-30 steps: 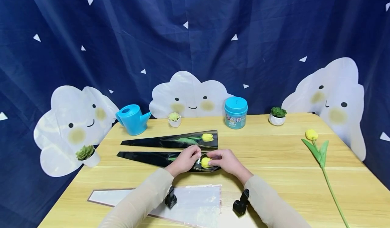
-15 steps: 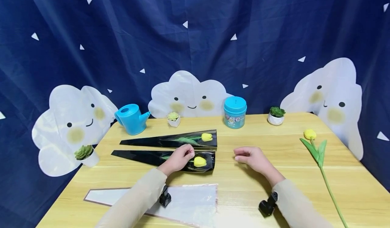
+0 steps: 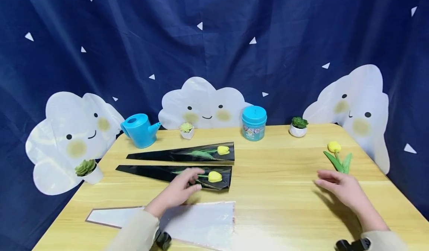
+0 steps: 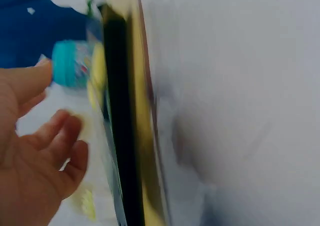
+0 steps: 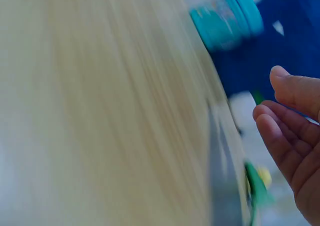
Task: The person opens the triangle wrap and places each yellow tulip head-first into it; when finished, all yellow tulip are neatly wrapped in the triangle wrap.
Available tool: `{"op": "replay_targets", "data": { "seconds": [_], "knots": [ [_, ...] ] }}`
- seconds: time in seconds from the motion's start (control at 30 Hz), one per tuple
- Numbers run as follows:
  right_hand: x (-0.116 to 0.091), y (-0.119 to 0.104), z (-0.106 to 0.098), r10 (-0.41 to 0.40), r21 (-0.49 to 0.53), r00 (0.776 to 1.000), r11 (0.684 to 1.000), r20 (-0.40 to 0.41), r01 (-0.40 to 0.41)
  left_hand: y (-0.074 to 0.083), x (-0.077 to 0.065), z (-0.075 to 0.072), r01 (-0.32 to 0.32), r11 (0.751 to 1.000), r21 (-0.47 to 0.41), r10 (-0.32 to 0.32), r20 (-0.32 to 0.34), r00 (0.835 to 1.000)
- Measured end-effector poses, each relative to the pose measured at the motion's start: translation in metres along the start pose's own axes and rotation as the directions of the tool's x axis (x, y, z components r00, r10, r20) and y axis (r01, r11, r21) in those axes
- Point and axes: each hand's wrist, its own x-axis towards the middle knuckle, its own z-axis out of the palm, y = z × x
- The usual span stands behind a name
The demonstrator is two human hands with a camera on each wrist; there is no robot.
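Note:
My left hand (image 3: 179,189), fingers loosely bent and parted, is over the near black flower sleeve (image 3: 147,171), which holds a yellow tulip (image 3: 215,176). Nothing is between its fingers in the left wrist view. At the right, my right hand (image 3: 343,191) hovers with relaxed fingers and holds nothing. It is in front of a loose yellow tulip (image 3: 334,146) with green leaves, and hides most of that stem. Behind the near sleeve lies another black sleeve (image 3: 161,156) with a yellow tulip (image 3: 223,150) in it.
A pale, clear-looking wrapping sleeve (image 3: 204,221) lies at the front, partly under my left arm. Along the back stand a blue watering can (image 3: 140,132), a lidded blue jar (image 3: 254,124) and small potted succulents (image 3: 298,127). Another potted succulent (image 3: 90,172) stands at the left edge.
Both hands have left the near sleeve's tulip. My right hand has moved far right to the loose tulip; my left hand has drawn back leftward and its fingers have spread.

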Motion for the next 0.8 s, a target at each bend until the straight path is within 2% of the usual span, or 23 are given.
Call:
{"op": "replay_targets", "data": {
  "seconds": [0.1, 0.17, 0.27, 0.33, 0.4, 0.57, 0.67, 0.8],
  "knots": [
    [-0.012, 0.018, -0.016, 0.113, -0.017, 0.993, 0.993, -0.046, -0.114, 0.010, -0.019, 0.006, -0.028, 1.000, -0.007, 0.029, 0.103, 0.994],
    [-0.019, 0.030, -0.023, 0.186, 0.002, 0.981, 0.982, -0.048, -0.186, 0.013, -0.027, 0.011, -0.042, 0.999, -0.022, 0.045, 0.161, 0.986],
    [-0.025, 0.042, -0.027, 0.261, 0.042, 0.965, 0.965, -0.027, -0.260, 0.013, -0.032, 0.015, -0.033, 0.997, -0.063, 0.045, 0.191, 0.981],
    [-0.027, 0.048, -0.026, 0.299, 0.081, 0.954, 0.951, -0.009, -0.297, 0.010, -0.033, 0.017, -0.002, 0.994, -0.106, 0.024, 0.206, 0.978],
    [-0.028, 0.051, -0.026, 0.328, 0.064, 0.945, 0.942, 0.004, -0.328, 0.007, -0.032, 0.018, 0.044, 0.987, -0.154, -0.009, 0.219, 0.976],
    [-0.026, 0.051, -0.027, 0.339, -0.117, 0.941, 0.934, -0.004, -0.337, 0.001, -0.033, 0.023, 0.134, 0.965, -0.224, -0.085, 0.216, 0.973],
    [-0.023, 0.048, -0.030, 0.325, -0.195, 0.946, 0.927, -0.004, -0.319, -0.003, -0.033, 0.026, 0.150, 0.959, -0.241, -0.109, 0.174, 0.979],
    [-0.018, 0.045, -0.034, 0.321, -0.250, 0.946, 0.920, 0.037, -0.302, -0.005, -0.030, 0.029, 0.152, 0.956, -0.251, -0.124, 0.125, 0.984]
  ]
}}
